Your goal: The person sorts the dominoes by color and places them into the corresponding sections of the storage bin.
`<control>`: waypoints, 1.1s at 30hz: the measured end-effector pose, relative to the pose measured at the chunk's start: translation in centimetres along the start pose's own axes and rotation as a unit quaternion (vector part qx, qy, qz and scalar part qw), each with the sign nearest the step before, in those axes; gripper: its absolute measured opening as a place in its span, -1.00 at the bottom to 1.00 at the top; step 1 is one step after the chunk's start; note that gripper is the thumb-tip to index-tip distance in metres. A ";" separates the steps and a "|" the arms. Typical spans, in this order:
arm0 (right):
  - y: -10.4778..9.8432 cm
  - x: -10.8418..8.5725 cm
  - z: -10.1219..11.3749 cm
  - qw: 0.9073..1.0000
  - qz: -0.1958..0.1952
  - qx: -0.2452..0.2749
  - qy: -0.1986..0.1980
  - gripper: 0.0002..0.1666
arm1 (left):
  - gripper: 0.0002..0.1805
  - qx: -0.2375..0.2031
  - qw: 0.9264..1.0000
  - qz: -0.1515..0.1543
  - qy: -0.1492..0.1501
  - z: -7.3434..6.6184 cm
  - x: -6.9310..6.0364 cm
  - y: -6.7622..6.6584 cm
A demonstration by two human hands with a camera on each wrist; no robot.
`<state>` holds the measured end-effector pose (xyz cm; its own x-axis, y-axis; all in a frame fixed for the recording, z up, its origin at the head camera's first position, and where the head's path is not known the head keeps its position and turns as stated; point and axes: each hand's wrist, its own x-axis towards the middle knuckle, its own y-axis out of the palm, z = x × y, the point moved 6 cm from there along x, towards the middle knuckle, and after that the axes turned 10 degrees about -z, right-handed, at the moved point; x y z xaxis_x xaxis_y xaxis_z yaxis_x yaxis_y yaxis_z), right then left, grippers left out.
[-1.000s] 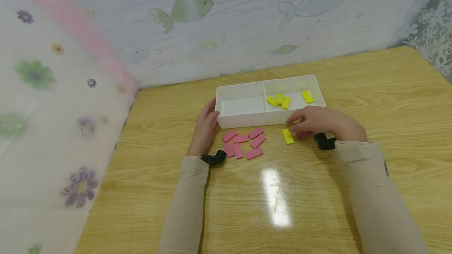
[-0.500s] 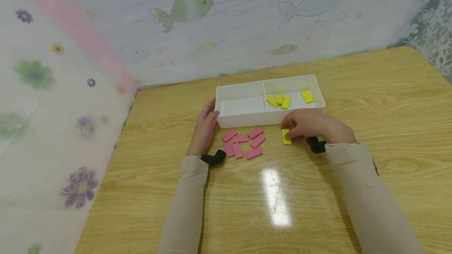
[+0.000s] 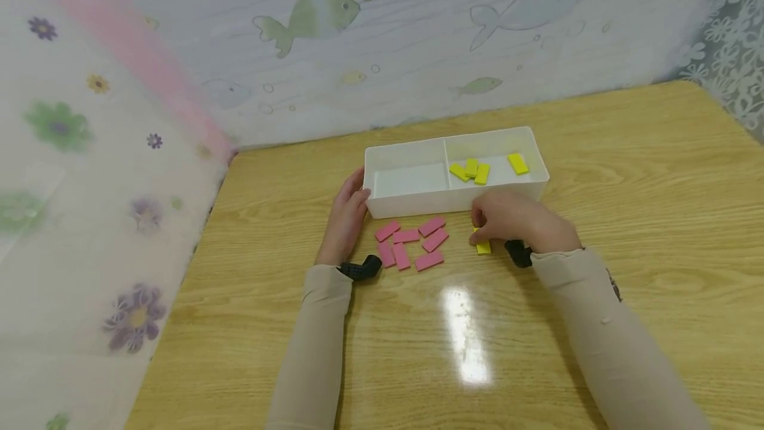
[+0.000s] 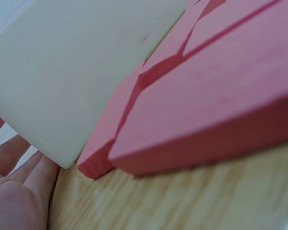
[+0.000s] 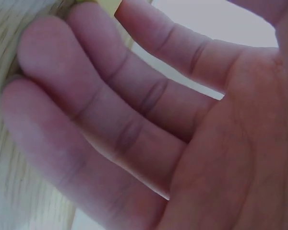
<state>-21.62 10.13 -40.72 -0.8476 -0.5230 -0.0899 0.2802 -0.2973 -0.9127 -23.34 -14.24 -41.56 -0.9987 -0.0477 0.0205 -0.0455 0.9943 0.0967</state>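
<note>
In the head view, a white two-compartment box (image 3: pixel 418 204) stands on the table. My left hand (image 3: pixel 346 217) rests against its left end, thumb near the front corner; the left wrist view shows extended fingers (image 4: pixel 14 153) beside the box. In front of the box, my right hand (image 3: pixel 519 217) pinches a yellow tile (image 3: pixel 483 249), which its fingers partly cover. Only a sliver of yellow shows at the fingertips (image 5: pixel 89 19) in the right wrist view. Several yellow tiles (image 3: pixel 482 174) lie in the right compartment; the left one holds nothing.
Several pink tiles (image 3: pixel 428 260) lie loosely grouped before the box's left half, between the hands. A wall with painted fish (image 3: pixel 322 12) rises behind the wooden table (image 3: pixel 268 204), and a flowered wall (image 3: pixel 71 217) borders it on the left.
My right hand has moved left and slightly toward me, its fingers closing over the yellow tile. That tile has shifted slightly nearer. The left hand, box and pink tiles stay in place.
</note>
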 end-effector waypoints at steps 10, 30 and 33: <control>0.3 -0.3 0.8 0.998 0.048 0.016 0.032 -0.80 | -0.45 -0.006 1.000 0.004 0.004 0.2 0.1 0.0; 0.1 -0.3 1.0 0.997 0.043 0.057 0.027 -0.80 | -0.44 -0.009 1.000 0.008 0.003 0.2 -0.1 -0.1; 0.1 -0.3 1.1 0.996 0.041 0.067 0.028 -0.79 | -0.44 -0.012 1.000 0.006 0.004 0.2 -0.1 -0.1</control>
<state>-20.80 9.39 -40.29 -0.8418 -0.5062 -0.1876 0.4046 -0.3617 -0.8399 -23.20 -14.31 -41.75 -0.9988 -0.0374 0.0302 -0.0336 0.9922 0.1198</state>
